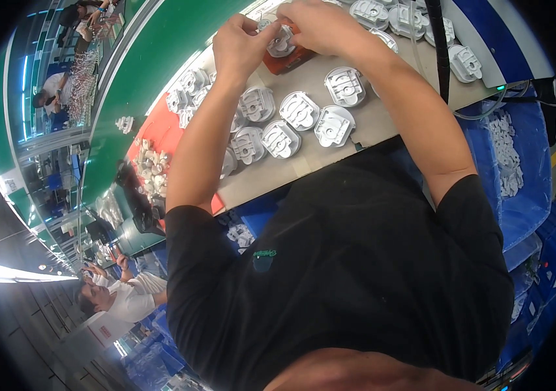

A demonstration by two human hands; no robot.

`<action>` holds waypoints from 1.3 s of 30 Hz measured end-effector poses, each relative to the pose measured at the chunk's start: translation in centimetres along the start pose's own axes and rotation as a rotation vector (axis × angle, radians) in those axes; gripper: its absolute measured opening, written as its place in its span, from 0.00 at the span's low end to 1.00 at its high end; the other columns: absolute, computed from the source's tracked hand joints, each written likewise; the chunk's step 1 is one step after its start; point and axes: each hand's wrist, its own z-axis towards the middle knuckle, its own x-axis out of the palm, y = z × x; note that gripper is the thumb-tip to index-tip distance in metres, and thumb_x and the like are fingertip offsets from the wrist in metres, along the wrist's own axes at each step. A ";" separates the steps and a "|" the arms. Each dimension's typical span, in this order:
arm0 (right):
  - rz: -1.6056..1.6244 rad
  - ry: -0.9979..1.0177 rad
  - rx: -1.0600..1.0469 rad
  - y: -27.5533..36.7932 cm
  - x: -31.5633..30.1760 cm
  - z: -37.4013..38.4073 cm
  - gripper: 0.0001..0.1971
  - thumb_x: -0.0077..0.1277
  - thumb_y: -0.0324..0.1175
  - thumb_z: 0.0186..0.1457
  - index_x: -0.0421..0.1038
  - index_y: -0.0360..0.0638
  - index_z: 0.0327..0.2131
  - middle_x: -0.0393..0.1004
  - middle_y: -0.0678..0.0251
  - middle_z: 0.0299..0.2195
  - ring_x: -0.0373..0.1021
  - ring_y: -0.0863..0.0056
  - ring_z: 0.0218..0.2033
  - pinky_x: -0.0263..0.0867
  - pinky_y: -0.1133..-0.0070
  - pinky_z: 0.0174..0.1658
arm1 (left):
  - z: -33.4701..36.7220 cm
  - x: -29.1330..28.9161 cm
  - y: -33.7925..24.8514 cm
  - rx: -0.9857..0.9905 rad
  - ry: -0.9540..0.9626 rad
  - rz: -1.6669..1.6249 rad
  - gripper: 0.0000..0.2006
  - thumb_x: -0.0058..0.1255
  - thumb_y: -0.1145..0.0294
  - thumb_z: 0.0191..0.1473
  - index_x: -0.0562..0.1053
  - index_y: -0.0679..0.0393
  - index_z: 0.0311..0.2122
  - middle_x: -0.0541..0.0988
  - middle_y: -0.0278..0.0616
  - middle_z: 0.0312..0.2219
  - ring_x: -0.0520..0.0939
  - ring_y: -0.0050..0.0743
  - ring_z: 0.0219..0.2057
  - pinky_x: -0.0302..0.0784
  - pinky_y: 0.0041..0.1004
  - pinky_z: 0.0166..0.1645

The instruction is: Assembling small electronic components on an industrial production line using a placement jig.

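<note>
At the top of the view, a round white plastic housing [282, 42] sits on a red block [289, 62]. My left hand [239, 49] curls round its left side, thumb pressed to it. From the other side my right hand [322, 27] closes on the same housing with bent fingers; its fingertips are partly hidden at the picture's edge. Several similar white housings [299, 111] lie on the beige worktop [304, 168] between my forearms, and more of them [408, 21] lie beyond my right forearm.
A green conveyor belt [150, 49] runs along the far left, carrying one white part [124, 124]. Small cream parts [152, 166] lie on a red sheet at left. Blue bins [532, 163] with white parts stand at right. A black cable [439, 52] hangs beside my right arm. Co-workers [118, 296] sit at left.
</note>
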 end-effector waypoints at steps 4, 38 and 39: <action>-0.036 0.127 -0.011 0.6 -0.4 1.0 0.09 0.53 0.28 0.54 0.77 0.40 0.38 0.79 0.48 0.39 0.76 0.50 0.45 0.72 0.60 0.47 | -0.3 -0.5 0.0 -0.023 0.026 -0.067 0.27 0.69 0.46 0.45 0.78 0.67 0.31 0.82 0.46 0.24 0.83 0.34 0.26 0.78 0.31 0.34; -0.157 0.314 -0.042 -0.2 -0.8 3.0 0.14 0.59 0.32 0.51 0.81 0.44 0.42 0.80 0.51 0.41 0.77 0.54 0.45 0.73 0.66 0.50 | -0.1 -3.1 -1.5 0.620 0.152 -0.048 0.13 0.60 0.63 0.53 0.79 0.63 0.38 0.82 0.56 0.31 0.83 0.56 0.33 0.78 0.44 0.41; -0.088 0.275 -0.136 0.0 -1.6 2.6 0.14 0.59 0.31 0.50 0.81 0.44 0.42 0.80 0.51 0.41 0.77 0.54 0.45 0.73 0.66 0.49 | -0.4 -3.4 -2.1 0.728 0.110 -0.293 0.13 0.59 0.62 0.51 0.79 0.64 0.31 0.81 0.60 0.28 0.82 0.64 0.33 0.77 0.50 0.40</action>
